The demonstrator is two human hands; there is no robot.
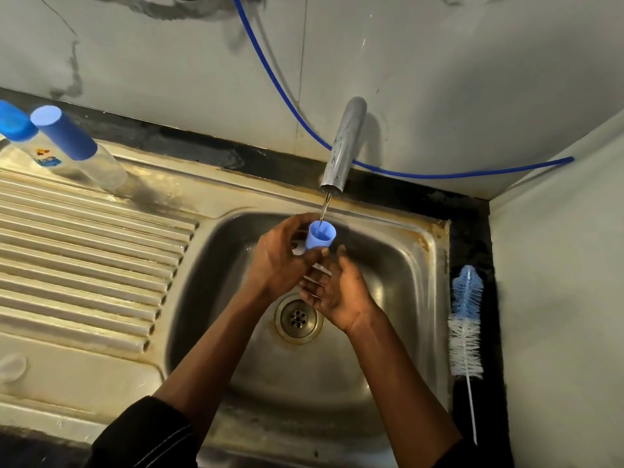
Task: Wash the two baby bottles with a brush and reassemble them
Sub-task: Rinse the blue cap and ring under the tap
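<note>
Left hand (280,261) is raised over the steel sink (422,265), fingers curled round a smooth light-blue plastic cap (320,235), mouth up under the tap (342,145) stream. Right hand (337,288) lies just below, palm up, fingers straight and spread, gripping nothing. A pale object behind the cap is indistinct. One capped clear bottle (84,146) stands on the ribbed drainboard (84,251); a second bottle (20,130) is cut off. The bristled brush (465,319) lies right of the basin.

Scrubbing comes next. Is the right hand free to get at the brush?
Probably yes: the right hand is open and empty, and the brush lies uncovered right of the sink.
</note>
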